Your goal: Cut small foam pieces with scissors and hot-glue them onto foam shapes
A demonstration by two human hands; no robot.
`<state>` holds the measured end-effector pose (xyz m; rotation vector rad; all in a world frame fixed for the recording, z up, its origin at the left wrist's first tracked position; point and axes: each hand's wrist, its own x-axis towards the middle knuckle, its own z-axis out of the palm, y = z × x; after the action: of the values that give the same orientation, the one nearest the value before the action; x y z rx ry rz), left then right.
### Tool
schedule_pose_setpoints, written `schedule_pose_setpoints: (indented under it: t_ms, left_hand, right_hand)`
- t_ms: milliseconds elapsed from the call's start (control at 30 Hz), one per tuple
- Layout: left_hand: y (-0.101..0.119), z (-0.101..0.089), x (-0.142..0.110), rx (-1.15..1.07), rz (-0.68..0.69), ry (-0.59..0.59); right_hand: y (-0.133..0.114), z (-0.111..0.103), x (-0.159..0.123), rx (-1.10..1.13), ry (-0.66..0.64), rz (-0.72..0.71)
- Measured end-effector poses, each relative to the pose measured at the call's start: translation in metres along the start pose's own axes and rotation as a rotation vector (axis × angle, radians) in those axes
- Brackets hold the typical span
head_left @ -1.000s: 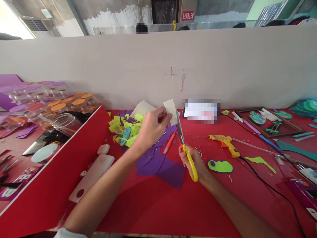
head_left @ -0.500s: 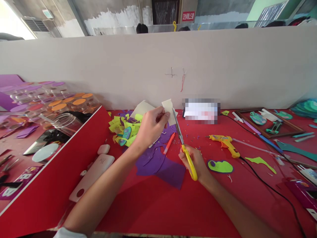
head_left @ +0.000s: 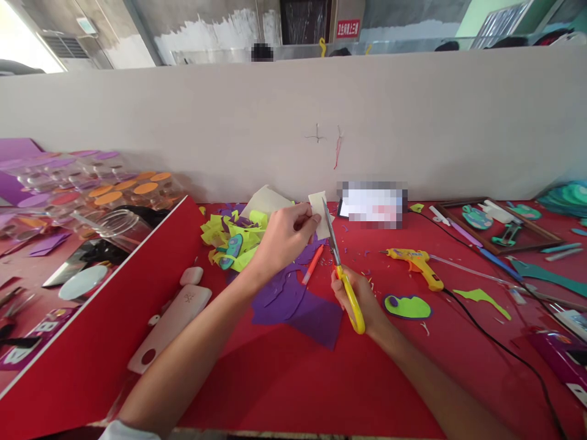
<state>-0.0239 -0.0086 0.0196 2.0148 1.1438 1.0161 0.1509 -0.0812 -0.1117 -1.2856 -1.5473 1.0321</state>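
Note:
Between the fingertips of my left hand point(head_left: 290, 235) is a small cream-coloured piece of sheet point(head_left: 318, 205), held upright. My right hand point(head_left: 360, 297) grips yellow-handled scissors point(head_left: 351, 299), blades pointing up and away from me. The blades lie along the right edge of the cream piece; whether they are parted is hard to tell. Below and behind my left hand lie crumpled yellow-green scraps point(head_left: 250, 250), purple sheets point(head_left: 300, 311) and a larger cream sheet point(head_left: 266, 201). A red pen point(head_left: 313, 264) rests on the purple pieces, left of the scissors.
A yellow hot glue gun point(head_left: 419, 264) with a black cord lies to the right, near a green cloud-shaped cutout point(head_left: 408, 307). Behind stands a blurred-out phone screen point(head_left: 373, 205). On the left, a white phone point(head_left: 172, 327) lies beside a red divider point(head_left: 105, 318). A brown frame point(head_left: 541, 235) sits far right.
My left hand has shifted slightly right with the cream piece, which now sits a little lower and closer along the blades. My right hand and the scissors have hardly moved.

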Motion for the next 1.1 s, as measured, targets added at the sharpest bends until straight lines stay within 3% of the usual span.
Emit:
schedule_pose_setpoints:
  t_ms: [467, 733, 933, 1100]
  left_hand:
    - [-0.001, 0.003, 0.000, 0.006, -0.012, -0.054]
    - [-0.002, 0.005, 0.000, 0.017, -0.007, -0.048]
    - [-0.002, 0.006, 0.001, 0.012, -0.024, -0.056]
    - [-0.001, 0.006, 0.001, 0.010, -0.032, -0.064]
  right_hand:
    - [0.013, 0.008, 0.000, 0.051, -0.021, -0.066]
    - [0.006, 0.007, -0.002, 0.013, 0.006, -0.042]
    - [0.012, 0.009, -0.003, 0.018, 0.024, 0.030]
    - [0.018, 0.011, -0.002, 0.036, 0.011, -0.012]
